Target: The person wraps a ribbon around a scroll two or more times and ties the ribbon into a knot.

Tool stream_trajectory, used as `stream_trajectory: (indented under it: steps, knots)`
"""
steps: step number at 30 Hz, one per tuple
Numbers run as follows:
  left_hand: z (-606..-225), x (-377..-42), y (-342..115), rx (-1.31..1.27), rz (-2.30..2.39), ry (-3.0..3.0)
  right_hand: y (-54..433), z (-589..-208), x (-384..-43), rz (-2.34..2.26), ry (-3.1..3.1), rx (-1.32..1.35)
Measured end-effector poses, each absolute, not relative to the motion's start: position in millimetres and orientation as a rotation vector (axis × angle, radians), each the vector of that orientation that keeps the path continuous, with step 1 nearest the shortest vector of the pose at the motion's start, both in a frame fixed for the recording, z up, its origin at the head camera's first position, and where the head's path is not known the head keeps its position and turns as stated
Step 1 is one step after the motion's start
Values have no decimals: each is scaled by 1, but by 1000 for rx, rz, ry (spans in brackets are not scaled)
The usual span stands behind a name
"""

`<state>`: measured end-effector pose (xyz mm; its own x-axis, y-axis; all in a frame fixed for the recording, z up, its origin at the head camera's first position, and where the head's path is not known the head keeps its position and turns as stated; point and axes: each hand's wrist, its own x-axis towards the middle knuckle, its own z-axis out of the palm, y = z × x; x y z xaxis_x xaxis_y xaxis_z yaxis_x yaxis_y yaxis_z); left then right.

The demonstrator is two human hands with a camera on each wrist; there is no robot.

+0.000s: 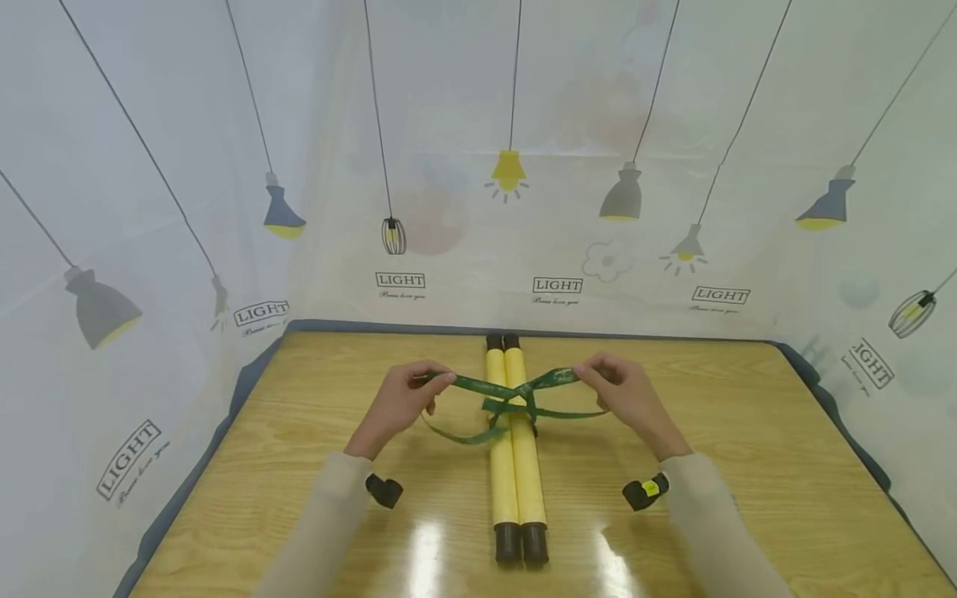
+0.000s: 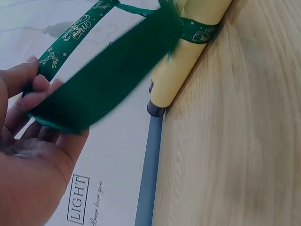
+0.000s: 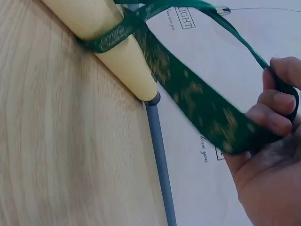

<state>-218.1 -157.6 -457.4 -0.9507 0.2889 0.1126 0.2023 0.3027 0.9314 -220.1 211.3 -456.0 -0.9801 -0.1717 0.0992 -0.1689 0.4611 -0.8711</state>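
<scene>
Your left hand and right hand each pinch the green Merry Christmas ribbon, which loops around two dark-capped yellow tubes lying side by side on the wooden table.

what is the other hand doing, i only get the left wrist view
Observer: In the head view, the right hand holds the green ribbon out to the right of the yellow sticks.
Operator: what's on the sticks' near ends
Observer: Dark brown caps, one on each stick.
Operator: anything printed beyond the far ends
Observer: Among other prints, a yellow lamp, higher up in the head view.
</scene>
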Motion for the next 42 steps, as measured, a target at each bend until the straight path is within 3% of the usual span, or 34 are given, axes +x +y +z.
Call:
stream_trajectory:
  steps: [23, 42]
  knots:
    - [-469, -222, -225, 383, 1443, 2729, 276, -464, -217, -1189, 2906, -240]
    - [-502, -209, -266, 161, 1213, 2687, 288, -507, -216, -1059, 2856, -162]
